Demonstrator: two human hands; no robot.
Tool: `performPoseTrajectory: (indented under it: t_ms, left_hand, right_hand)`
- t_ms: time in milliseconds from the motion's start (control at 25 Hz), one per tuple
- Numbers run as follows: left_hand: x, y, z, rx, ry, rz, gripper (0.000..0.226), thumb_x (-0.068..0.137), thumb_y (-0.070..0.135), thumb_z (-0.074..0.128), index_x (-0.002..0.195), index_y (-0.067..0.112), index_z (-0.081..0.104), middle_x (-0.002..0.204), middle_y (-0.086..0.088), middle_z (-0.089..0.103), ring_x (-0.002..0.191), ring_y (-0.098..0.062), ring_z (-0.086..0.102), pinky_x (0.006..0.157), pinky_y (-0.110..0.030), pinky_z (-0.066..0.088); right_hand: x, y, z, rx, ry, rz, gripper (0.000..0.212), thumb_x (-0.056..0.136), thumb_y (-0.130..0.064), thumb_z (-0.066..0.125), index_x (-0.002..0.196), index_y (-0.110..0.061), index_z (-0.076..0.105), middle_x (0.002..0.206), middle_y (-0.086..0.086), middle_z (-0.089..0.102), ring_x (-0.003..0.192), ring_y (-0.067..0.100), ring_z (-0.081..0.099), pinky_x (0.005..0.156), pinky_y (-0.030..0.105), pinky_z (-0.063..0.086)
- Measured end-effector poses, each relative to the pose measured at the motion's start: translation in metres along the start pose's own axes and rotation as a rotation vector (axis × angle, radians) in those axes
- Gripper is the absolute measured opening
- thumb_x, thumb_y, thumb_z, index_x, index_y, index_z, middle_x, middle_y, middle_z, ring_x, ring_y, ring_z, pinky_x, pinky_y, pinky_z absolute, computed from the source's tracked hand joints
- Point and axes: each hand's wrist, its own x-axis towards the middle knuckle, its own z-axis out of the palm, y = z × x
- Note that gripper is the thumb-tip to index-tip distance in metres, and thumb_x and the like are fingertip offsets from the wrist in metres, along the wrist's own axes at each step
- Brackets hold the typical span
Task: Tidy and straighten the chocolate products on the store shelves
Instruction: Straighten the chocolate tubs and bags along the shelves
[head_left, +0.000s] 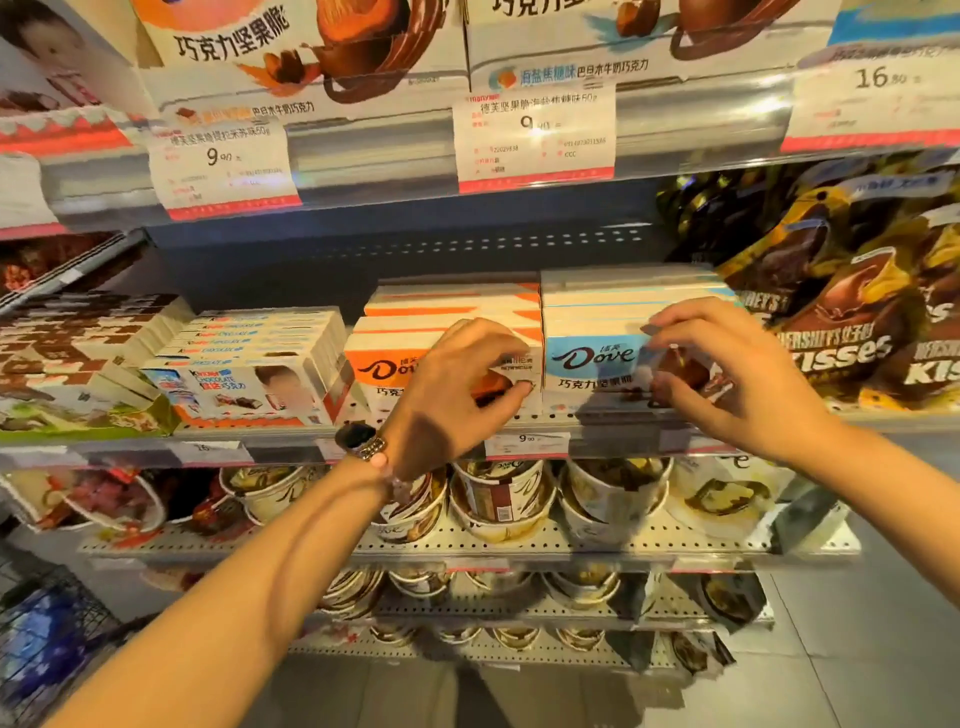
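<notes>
At the centre of the frame, your left hand (457, 384) grips the front orange Dove box (395, 364), fingers curled round its right edge. Just right of it, your right hand (727, 374) pinches the front blue Dove box (592, 364). Both stand on the middle shelf (291, 447).

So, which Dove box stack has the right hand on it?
The blue Dove stack, standing right of the orange Dove stack. The right hand pinches its front box; the left hand grips the orange one.
</notes>
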Motion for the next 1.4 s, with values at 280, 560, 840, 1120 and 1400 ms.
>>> performPoseTrajectory:
  t_ms: [280,560,840,1120,1400]
  left_hand:
    - [-0.05,-0.007,0.016,-0.052,0.056,0.148,0.018,0.081,0.016,0.059,0.093,0.004,0.065,0.088,-0.006,0.062,0.087,-0.009,0.054,0.081,-0.014,0.042]
    - [-0.109,-0.046,0.079,-0.364,-0.154,-0.449,0.014,0.076,0.022,0.07,0.071,0.028,0.058,0.053,0.005,0.053,0.05,-0.008,0.051,0.056,-0.021,0.045]
    - [-0.115,-0.057,0.135,-0.289,0.115,-0.859,0.078,0.057,0.023,0.086,0.116,0.011,0.038,0.107,-0.003,0.048,0.1,-0.019,0.049,0.087,-0.031,0.044]
    - [-0.135,-0.088,0.202,-0.237,0.177,-1.018,0.119,0.036,0.082,0.071,0.135,0.026,0.036,0.134,0.003,0.05,0.126,-0.012,0.044,0.106,-0.038,0.038]
    - [-0.114,-0.074,0.198,-0.357,0.38,-0.882,0.108,0.047,0.021,0.091,0.129,0.002,0.024,0.128,-0.007,0.044,0.114,-0.006,0.047,0.1,-0.013,0.037]
  right_hand:
    - [-0.054,-0.044,0.045,0.152,-0.027,0.222,0.023,0.085,-0.026,0.05,0.092,-0.005,0.06,0.084,0.0,0.056,0.078,0.01,0.052,0.068,0.024,0.042]
    - [-0.118,-0.052,0.099,0.209,0.009,0.701,0.006,0.088,-0.021,0.052,0.09,-0.025,0.055,0.055,-0.011,0.053,0.051,0.006,0.052,0.049,0.025,0.04]
    - [-0.136,-0.007,0.145,0.311,0.13,1.045,0.066,0.07,-0.024,0.077,0.124,-0.018,0.04,0.113,0.002,0.054,0.105,0.021,0.055,0.087,0.036,0.05]
    - [-0.14,0.018,0.185,0.536,0.165,0.96,0.092,0.052,-0.014,0.089,0.128,-0.014,0.036,0.122,-0.004,0.05,0.112,-0.006,0.049,0.097,0.013,0.041]
    - [-0.14,0.028,0.198,0.611,0.144,0.962,0.107,0.053,-0.023,0.089,0.136,-0.02,0.023,0.13,0.0,0.049,0.121,0.01,0.049,0.104,0.032,0.043]
